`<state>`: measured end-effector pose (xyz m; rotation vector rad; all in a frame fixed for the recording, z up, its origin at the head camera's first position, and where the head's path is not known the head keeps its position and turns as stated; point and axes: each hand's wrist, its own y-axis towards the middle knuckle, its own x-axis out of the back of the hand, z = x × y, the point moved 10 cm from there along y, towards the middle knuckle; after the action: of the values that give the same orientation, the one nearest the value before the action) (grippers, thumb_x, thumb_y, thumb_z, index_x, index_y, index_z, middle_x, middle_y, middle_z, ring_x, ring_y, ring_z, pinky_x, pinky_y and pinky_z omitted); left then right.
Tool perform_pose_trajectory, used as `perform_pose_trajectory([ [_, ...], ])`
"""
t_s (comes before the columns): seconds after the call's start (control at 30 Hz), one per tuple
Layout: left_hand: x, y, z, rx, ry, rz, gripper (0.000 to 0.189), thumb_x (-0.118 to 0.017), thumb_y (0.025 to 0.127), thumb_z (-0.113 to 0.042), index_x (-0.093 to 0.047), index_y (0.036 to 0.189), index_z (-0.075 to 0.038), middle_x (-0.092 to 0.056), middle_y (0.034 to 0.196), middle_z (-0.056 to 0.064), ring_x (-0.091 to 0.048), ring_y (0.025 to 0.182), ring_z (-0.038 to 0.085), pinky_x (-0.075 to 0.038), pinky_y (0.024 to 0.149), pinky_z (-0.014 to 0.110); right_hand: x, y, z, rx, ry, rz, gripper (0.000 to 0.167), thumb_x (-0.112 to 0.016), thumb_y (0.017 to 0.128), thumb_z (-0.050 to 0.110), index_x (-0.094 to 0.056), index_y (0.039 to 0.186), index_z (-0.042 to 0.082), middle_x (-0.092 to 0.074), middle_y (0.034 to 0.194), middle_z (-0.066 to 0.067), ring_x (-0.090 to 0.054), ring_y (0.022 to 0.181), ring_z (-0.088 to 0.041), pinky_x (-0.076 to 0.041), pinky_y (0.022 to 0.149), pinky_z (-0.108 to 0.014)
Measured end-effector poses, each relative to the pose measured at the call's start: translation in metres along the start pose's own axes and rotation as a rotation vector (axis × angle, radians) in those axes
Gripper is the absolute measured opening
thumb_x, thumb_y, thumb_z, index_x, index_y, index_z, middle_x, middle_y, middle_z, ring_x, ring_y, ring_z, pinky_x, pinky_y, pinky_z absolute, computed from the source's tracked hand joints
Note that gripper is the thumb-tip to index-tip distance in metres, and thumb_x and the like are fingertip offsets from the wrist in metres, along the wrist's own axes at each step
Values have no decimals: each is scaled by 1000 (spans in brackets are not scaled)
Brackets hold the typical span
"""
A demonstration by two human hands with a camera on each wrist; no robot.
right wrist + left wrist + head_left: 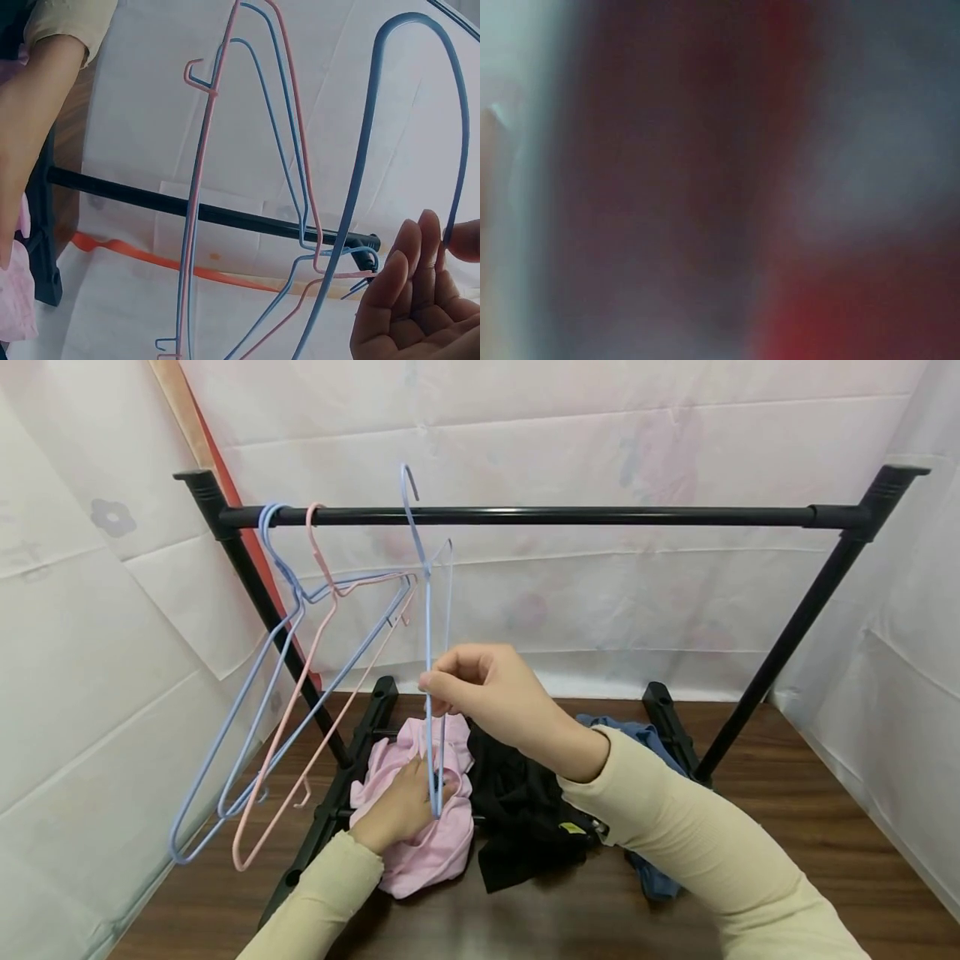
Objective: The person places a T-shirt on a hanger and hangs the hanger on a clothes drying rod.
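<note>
My right hand (487, 693) pinches a blue wire hanger (428, 618), held upright and seen nearly edge-on; its hook overlaps the rail in the head view. In the right wrist view the fingers and thumb of the right hand (420, 300) meet at one end of the hanger's blue loop (364, 150). Lower down, my left hand (405, 802) rests on a crumpled pink garment (431, 852). Folds and the hanger partly hide its fingers, so I cannot tell whether they grip the cloth. The left wrist view is blurred.
Blue hangers (258, 668) and a pink hanger (281, 727) hang at the left end of the black rail (600, 517). A black garment (517, 818) and blue denim (656, 877) lie right of the pink one. Black rack feet (667, 718) flank the clothes.
</note>
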<state>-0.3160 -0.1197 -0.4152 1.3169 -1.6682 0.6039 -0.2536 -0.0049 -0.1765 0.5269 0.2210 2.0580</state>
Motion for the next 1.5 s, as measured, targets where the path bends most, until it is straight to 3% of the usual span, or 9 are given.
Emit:
perform_pose_trajectory([
  [0.1,-2,-2,2,41,6,26,73,-52,101,-35,-21,153,6,-37,147,34,-36,138,48,-31,113,58,5,-6,-1,-23,-19,-3,15,-62,96,17,-69,89,6,-64,72,1,-61,80,-33,-54,74,-33],
  [0.2,-3,-4,3,77,11,50,74,-51,101,-35,-18,153,6,-31,149,37,-31,140,50,-28,114,59,9,-13,-2,-41,-34,2,15,-62,96,17,-69,90,6,-63,72,0,-62,81,-33,-55,77,-35],
  [0.43,-1,-5,1,72,7,39,77,-54,100,-37,-20,152,7,-32,146,41,-34,137,54,-30,112,61,22,-31,-3,-48,-69,16,14,-62,96,17,-69,90,6,-63,74,-1,-63,75,-21,-56,78,-38],
  [0.8,-1,-5,3,92,22,48,78,-53,100,-40,-20,153,6,-32,148,38,-35,136,53,-31,112,60,46,-56,-15,-84,-112,26,14,-63,96,18,-70,92,7,-68,80,-4,-64,76,-22,-57,77,-37],
  [1.07,-2,-6,2,93,17,60,78,-52,100,-40,-18,153,5,-31,149,37,-34,137,52,-30,112,60,71,-77,-28,-146,-153,0,17,-62,97,25,-69,93,10,-65,80,-6,-58,73,-20,-52,69,-33],
  [1.37,0,-6,1,90,18,51,77,-53,100,-39,-20,153,6,-32,149,38,-35,137,52,-30,113,60,96,-95,-54,-185,-165,-19,23,-62,97,25,-68,96,3,-67,79,-2,-59,73,-21,-52,67,-31],
  [1.5,-1,-7,2,93,11,55,77,-52,100,-39,-19,153,6,-31,149,39,-33,138,53,-29,113,60,107,-102,-66,-210,-203,-47,21,-62,97,26,-68,94,6,-65,77,1,-58,72,-24,-49,63,-30],
])
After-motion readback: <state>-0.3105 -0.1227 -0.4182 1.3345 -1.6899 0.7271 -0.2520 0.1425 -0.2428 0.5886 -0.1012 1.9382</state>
